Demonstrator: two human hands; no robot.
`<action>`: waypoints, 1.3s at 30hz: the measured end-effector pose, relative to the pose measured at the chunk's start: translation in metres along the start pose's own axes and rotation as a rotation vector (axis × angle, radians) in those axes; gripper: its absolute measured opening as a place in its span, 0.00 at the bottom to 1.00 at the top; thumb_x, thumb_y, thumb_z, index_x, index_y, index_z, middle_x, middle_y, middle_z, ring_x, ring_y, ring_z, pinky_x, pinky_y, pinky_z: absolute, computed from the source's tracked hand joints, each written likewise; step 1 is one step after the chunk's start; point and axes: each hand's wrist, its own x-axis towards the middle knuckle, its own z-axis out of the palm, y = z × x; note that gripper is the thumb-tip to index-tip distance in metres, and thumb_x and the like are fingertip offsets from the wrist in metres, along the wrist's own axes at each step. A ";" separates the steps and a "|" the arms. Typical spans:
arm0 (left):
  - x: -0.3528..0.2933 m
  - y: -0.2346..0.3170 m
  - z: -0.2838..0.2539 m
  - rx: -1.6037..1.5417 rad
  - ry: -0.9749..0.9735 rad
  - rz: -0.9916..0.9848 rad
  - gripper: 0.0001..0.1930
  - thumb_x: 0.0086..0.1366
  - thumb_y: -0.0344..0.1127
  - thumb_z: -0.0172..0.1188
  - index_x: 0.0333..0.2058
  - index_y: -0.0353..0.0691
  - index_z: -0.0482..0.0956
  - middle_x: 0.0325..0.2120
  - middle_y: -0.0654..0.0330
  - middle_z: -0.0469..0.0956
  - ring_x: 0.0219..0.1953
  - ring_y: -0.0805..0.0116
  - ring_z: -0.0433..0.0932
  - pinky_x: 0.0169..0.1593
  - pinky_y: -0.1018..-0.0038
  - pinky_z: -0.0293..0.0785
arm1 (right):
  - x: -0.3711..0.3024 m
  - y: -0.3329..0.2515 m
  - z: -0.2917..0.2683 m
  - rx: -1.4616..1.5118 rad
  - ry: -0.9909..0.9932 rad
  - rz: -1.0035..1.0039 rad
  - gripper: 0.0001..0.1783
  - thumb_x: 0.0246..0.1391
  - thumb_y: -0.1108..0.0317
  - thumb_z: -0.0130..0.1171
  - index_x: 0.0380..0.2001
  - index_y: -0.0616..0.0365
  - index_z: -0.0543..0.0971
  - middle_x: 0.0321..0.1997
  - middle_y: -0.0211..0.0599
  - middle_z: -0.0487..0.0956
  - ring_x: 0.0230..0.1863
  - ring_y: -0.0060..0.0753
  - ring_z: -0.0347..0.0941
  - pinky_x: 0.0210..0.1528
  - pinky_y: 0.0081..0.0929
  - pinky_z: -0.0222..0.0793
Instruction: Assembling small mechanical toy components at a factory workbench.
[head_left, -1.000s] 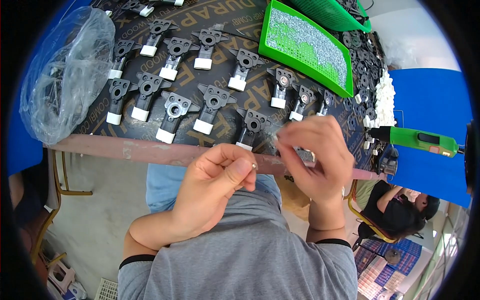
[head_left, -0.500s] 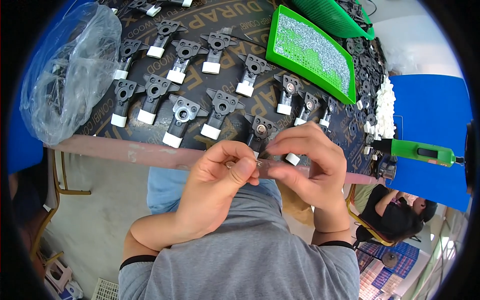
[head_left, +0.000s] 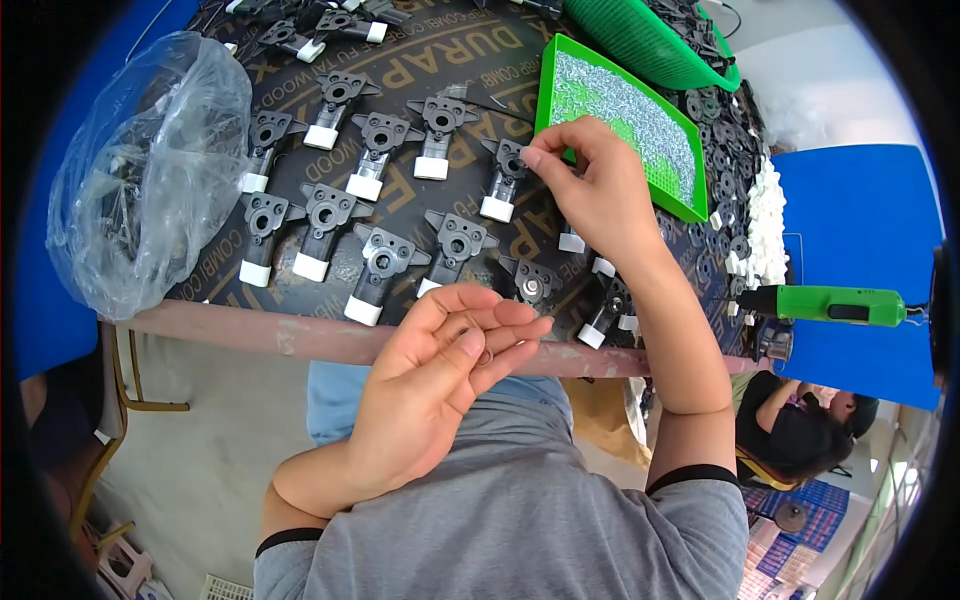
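Note:
My left hand [head_left: 425, 385] is held palm up near the table edge, its thumb pressed against the fingers. A small thin metal ring [head_left: 486, 356] shows between thumb and fingers. My right hand [head_left: 605, 190] reaches over the table, thumb and forefinger pinched at the round hole of a black plastic part with a white end [head_left: 505, 172]; what they hold is too small to make out. Close to my left fingertips lies another such part with metal in its hole [head_left: 532, 284]. Several similar parts stand in rows to the left, such as one black part with a shiny centre [head_left: 382, 262].
A green tray [head_left: 548, 85] of small metal pieces stands beyond my right hand, below a green basket [head_left: 640, 45]. A clear plastic bag [head_left: 150, 180] lies at left. White pieces [head_left: 768, 220] and a green power screwdriver [head_left: 840, 304] are at right. Another person [head_left: 800, 430] sits there.
My right hand has left the left hand and moved forward to the black part. The left hand's fingers have spread somewhat. The whole view has shifted slightly.

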 end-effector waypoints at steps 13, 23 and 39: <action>0.013 -0.002 -0.032 -0.208 -0.224 0.108 0.10 0.72 0.36 0.50 0.46 0.39 0.72 0.50 0.52 0.74 0.50 0.65 0.75 0.55 0.66 0.72 | -0.027 -0.062 -0.048 0.589 -0.298 -0.183 0.21 0.29 0.68 0.76 0.33 0.61 0.84 0.37 0.34 0.76 0.40 0.30 0.71 0.43 0.26 0.65; 0.007 0.000 -0.019 -0.217 -0.053 -0.001 0.11 0.69 0.36 0.56 0.44 0.36 0.78 0.39 0.61 0.77 0.42 0.74 0.75 0.46 0.74 0.72 | -0.036 -0.068 -0.031 0.433 -0.243 -0.423 0.15 0.32 0.68 0.74 0.29 0.56 0.85 0.36 0.34 0.81 0.39 0.34 0.73 0.46 0.31 0.65; 0.002 0.013 -0.019 0.210 -0.021 0.192 0.09 0.66 0.26 0.57 0.43 0.29 0.78 0.38 0.59 0.77 0.38 0.75 0.74 0.41 0.79 0.72 | -0.041 -0.072 -0.038 0.222 -0.218 -0.490 0.14 0.34 0.70 0.73 0.30 0.56 0.82 0.35 0.32 0.83 0.36 0.34 0.74 0.41 0.27 0.69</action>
